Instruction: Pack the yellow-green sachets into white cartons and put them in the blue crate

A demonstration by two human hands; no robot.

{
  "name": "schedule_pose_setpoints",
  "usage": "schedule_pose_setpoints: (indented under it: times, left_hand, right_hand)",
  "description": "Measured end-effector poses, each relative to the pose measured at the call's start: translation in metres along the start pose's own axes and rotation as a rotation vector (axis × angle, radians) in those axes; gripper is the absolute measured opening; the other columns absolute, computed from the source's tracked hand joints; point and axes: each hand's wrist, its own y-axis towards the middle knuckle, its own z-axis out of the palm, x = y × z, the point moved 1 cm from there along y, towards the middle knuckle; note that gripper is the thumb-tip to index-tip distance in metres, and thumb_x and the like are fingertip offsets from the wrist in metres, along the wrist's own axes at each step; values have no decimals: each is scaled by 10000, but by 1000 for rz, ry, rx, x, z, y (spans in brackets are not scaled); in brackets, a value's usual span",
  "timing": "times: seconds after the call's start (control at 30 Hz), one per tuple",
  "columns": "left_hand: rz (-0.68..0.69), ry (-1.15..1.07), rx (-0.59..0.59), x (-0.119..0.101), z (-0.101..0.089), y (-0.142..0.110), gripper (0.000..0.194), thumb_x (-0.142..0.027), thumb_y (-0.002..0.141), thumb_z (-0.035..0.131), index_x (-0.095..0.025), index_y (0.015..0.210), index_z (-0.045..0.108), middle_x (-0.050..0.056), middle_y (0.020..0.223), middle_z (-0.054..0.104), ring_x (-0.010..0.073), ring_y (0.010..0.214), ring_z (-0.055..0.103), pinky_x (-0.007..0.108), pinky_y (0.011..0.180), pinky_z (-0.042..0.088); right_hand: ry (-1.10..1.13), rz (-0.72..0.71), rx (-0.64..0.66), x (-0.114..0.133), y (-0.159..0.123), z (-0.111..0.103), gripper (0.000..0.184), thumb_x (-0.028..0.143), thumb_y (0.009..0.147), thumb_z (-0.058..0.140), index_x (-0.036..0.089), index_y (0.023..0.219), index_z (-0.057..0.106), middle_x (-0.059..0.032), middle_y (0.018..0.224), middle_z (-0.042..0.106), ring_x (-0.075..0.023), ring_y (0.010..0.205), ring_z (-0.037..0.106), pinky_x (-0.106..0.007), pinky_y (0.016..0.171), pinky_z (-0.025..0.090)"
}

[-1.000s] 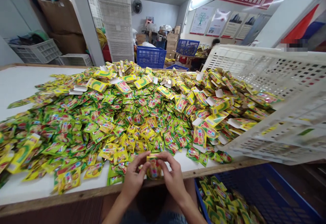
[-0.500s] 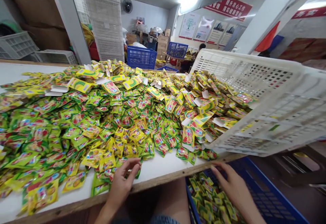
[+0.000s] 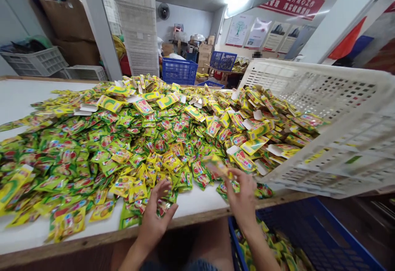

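My right hand (image 3: 243,199) pinches a small yellow candy box (image 3: 217,167), blurred by motion, above the front edge of the table. Left of it, my left hand (image 3: 154,213) is open, thumb and fingers apart, close to the green and yellow candy packets (image 3: 168,207) at the edge. A broad heap of these shiny packets (image 3: 70,156) covers much of the white table (image 3: 197,197). Small yellow cartons (image 3: 254,145), several with white flaps raised, spill from a tilted white crate (image 3: 348,123) on the right.
Below the table edge, a blue crate (image 3: 321,230) holds many small yellow-green boxes (image 3: 280,246). A wooden strip (image 3: 101,238) runs along the front edge. Stacked white crates (image 3: 138,28), a blue basket (image 3: 179,71) and a grey post (image 3: 98,28) stand behind the table.
My right hand has moved left and up from over the blue crate and taken a candy box from the heap's front. My left hand has opened wider. The view has shifted left.
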Motion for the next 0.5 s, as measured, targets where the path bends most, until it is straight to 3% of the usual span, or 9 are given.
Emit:
schedule_pose_setpoints:
  times: [0.07, 0.17, 0.27, 0.5]
  left_hand:
    - [39, 37, 29, 0, 0, 0, 677, -250, 732, 686, -258, 1342, 393, 106, 1331, 515, 260, 1209, 493, 432, 1030, 372]
    - [35, 137, 183, 2, 0, 1, 429, -273, 736, 678, -262, 1159, 609, 88, 1178, 645, 269, 1116, 570, 426, 984, 422]
    - [-15, 180, 242, 4, -1, 4, 240, -301, 756, 654, -262, 985, 710, 69, 1015, 723, 266, 987, 641, 411, 917, 476]
    - [-105, 104, 237, 1, -2, 10, 317, -349, 784, 615, -221, 1066, 680, 52, 1045, 722, 267, 974, 649, 381, 883, 491]
  right_hand:
    - [40, -197, 241, 33, -9, 0, 206, 167, 849, 483, 233, 1025, 567, -54, 951, 627, -236, 873, 474, -380, 793, 306]
    - [101, -386, 537, 69, -19, 8, 310, 35, 814, 451, 247, 1000, 579, -28, 930, 640, -215, 848, 458, -361, 778, 290]
    - [98, -438, 585, 82, -18, 17, 308, 12, 804, 461, 236, 972, 590, -29, 901, 641, -210, 845, 452, -364, 793, 285]
    - [165, -543, 597, 99, 1, 23, 341, 7, 802, 479, 259, 993, 607, -28, 1023, 640, -217, 935, 474, -380, 835, 286]
